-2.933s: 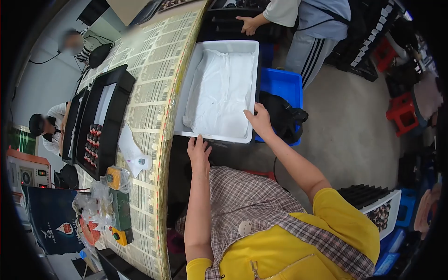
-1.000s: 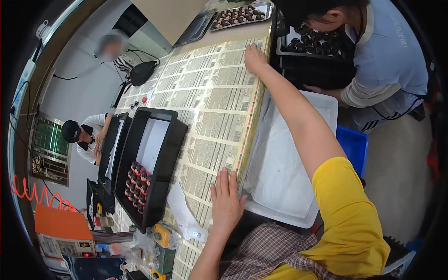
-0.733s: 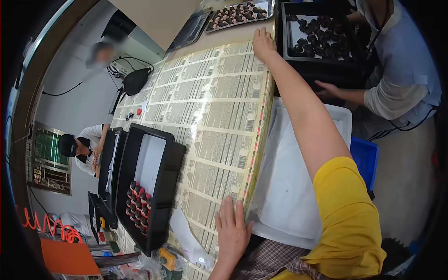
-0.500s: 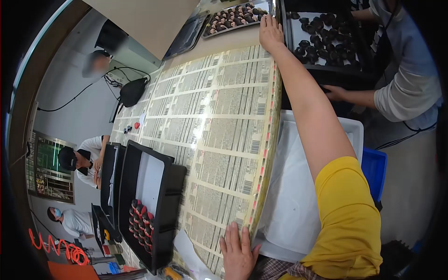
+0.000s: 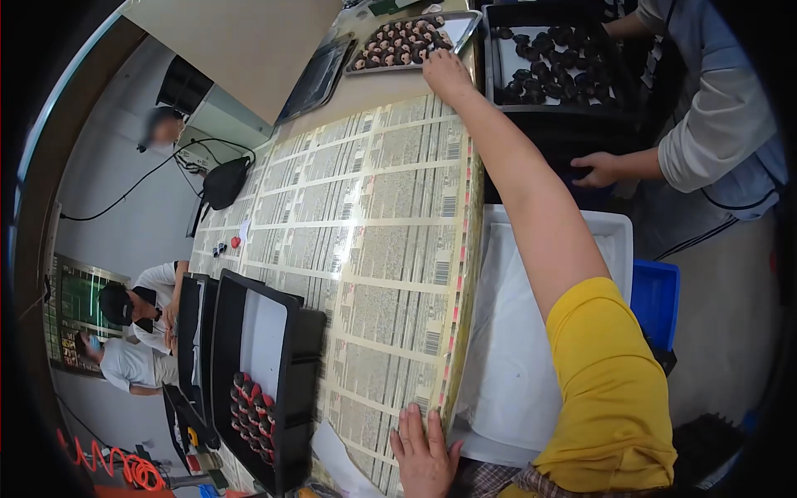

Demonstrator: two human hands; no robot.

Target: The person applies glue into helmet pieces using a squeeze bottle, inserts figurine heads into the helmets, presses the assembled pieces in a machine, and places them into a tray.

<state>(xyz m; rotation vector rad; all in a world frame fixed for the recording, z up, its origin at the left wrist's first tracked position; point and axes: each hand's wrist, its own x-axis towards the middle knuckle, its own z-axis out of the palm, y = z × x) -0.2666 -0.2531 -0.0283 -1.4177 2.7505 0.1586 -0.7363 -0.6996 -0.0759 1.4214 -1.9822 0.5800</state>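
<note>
My left hand [image 5: 426, 453] lies with its fingers spread on the near edge of the patterned table [image 5: 390, 249], holding nothing. At the far end my right hand [image 5: 447, 75] reaches to the near edge of a metal tray [image 5: 465, 29] with rows of small dark-haired doll heads [image 5: 400, 41]. Its fingers are bent at the tray's rim; whether they grip it is hard to tell. Under my right arm is a white bin [image 5: 515, 365] lined with white sheeting, beside the table edge.
A black crate [image 5: 290, 365] with red and black pieces stands on the table at left. Another black crate [image 5: 490, 50] of dark pieces stands at upper right, beside a co-worker's arm [image 5: 639, 166]. A blue bin [image 5: 656, 303] sits right of the white bin.
Both hands have left the white bin. The left came onto the table edge; the right moved along the table to the metal tray. The view has turned toward the table.
</note>
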